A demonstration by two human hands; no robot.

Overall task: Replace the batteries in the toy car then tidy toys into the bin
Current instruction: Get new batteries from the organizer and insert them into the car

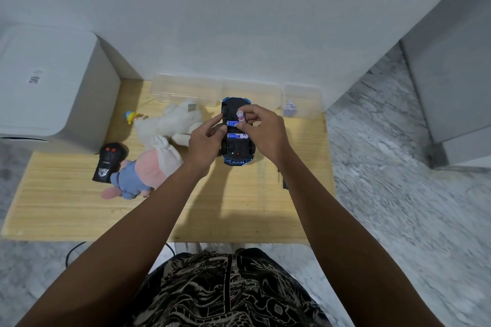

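A blue toy car (237, 158) lies upside down on the wooden table (239, 207), its black underside up and its battery bay open. Two blue batteries (237, 136) lie in the bay. My right hand (261, 130) pinches a white and red battery (240, 116) tilted above the bay. My left hand (206, 141) grips the car's left side with its fingers curled at the bay's edge. A clear plastic bin (186, 89) stands at the table's back edge.
A white plush (170, 125), a pink and blue plush doll (140, 175), a black remote control (110, 162) and a small yellow figure (131, 116) lie left of the car. A small clear box (303, 99) is at the back right. A white appliance (50, 87) stands left.
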